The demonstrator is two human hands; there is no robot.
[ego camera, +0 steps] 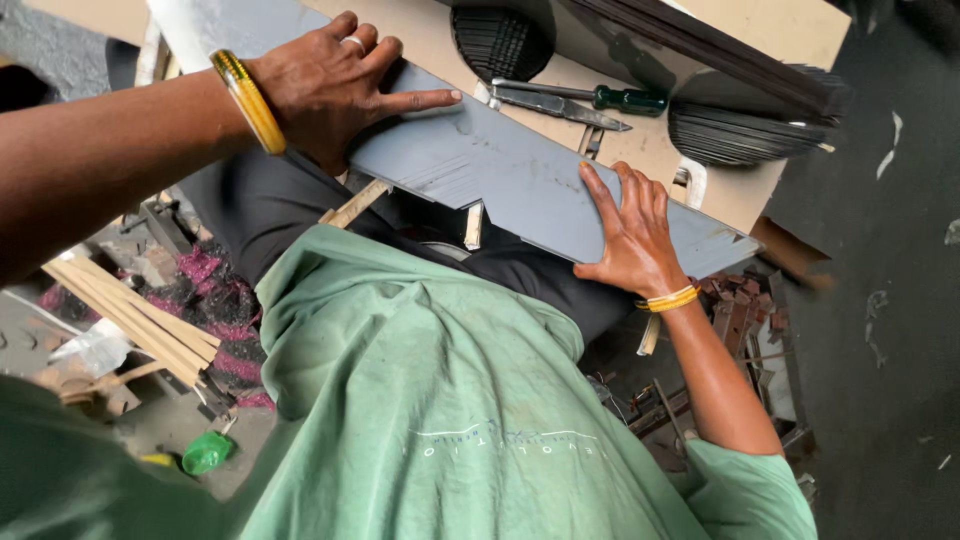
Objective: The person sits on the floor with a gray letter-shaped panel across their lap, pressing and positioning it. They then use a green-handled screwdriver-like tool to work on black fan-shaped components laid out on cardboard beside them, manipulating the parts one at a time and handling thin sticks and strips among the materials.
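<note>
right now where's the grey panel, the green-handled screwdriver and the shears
grey panel (500, 170), head view, bare middle of its flat face between the hands
green-handled screwdriver (628, 99), head view, on the green handle
shears (560, 106), head view, on the metal blades

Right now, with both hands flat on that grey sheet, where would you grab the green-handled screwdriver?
Grip the screwdriver by its green handle, at its right end, coming from the right. The bare shaft points left and lies close beside the metal blade; the handle end looks clear of both the left hand and right hand.
</note>
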